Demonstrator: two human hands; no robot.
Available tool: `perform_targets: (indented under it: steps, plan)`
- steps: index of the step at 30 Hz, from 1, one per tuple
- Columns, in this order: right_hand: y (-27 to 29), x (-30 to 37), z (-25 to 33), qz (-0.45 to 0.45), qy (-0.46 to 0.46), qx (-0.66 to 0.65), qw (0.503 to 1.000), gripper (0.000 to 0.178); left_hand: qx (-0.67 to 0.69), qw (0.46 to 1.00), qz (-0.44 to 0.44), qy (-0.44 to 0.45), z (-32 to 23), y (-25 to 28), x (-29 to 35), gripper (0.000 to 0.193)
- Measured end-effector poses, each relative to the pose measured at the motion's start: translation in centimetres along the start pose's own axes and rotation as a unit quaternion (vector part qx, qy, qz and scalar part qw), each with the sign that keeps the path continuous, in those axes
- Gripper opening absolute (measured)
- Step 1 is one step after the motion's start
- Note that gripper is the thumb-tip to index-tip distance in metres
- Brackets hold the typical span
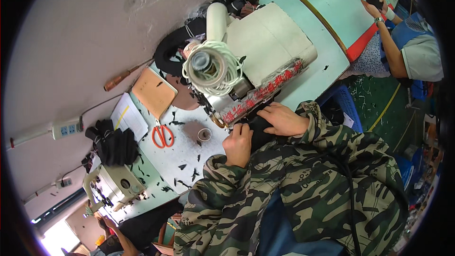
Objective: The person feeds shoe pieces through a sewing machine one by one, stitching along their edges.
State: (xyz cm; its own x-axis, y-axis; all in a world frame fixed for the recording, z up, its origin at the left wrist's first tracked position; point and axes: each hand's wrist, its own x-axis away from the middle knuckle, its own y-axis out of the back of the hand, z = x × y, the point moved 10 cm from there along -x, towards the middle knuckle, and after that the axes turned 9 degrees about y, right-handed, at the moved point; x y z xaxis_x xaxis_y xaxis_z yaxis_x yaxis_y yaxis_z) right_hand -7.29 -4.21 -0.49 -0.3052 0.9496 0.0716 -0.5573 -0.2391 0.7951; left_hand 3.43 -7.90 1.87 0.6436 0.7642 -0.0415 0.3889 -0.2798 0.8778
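At the front edge of a white sewing machine (272, 38), both hands are on a piece of black fabric (259, 132). My left hand (238, 144) is closed on the fabric's left side, its fingers curled toward the machine. On the other side, my right hand (284, 119) grips the fabric, its fingers bent and thumb pressed down on it. The machine head hides the needle area and the fabric's far end. A coil of white cord (222, 83) hangs around the thread post of the machine.
Orange-handled scissors (163, 136), a tan notebook (155, 92), a white ring (204, 134) and black scraps lie on the table to the left. A bundle of black fabric (116, 144) sits farther left. A blue crate (347, 104) stands right; co-workers (419, 50) are at both sides.
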Motion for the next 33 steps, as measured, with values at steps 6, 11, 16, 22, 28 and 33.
perform_targets:
  steps: [6, 11, 16, 22, 28, 33]
  plan:
    - [5.0, 0.1, 1.1, -0.084, 0.036, -0.163, 0.982, 0.014, 0.043, 0.998, 0.054, -0.003, -0.7, 3.8, -2.7, 0.012]
    - [9.0, -2.6, 1.9, -0.232, 0.009, -0.153, 0.961, 0.021, 0.212, 0.928, 0.204, 0.229, 4.2, 5.8, -7.8, 0.013]
    - [9.5, -5.0, 1.5, -0.195, 0.0, -0.093, 0.976, 0.021, 0.094, 0.988, 0.089, 0.088, 3.6, 6.3, -9.9, 0.02]
    - [11.6, -5.3, -0.6, 0.023, -0.052, 0.02, 0.998, 0.023, 0.227, 0.931, 0.201, 0.204, 4.7, 4.6, -9.0, 0.025]
    - [7.1, -3.0, 1.9, -0.172, -0.024, -0.292, 0.941, 0.027, 0.428, 0.754, 0.358, 0.346, 5.7, 2.6, -2.6, 0.029]
    - [6.2, -4.1, 1.4, -0.216, -0.074, -0.321, 0.919, 0.028, 0.338, 0.825, 0.291, 0.347, 7.1, 2.7, -6.6, 0.025]
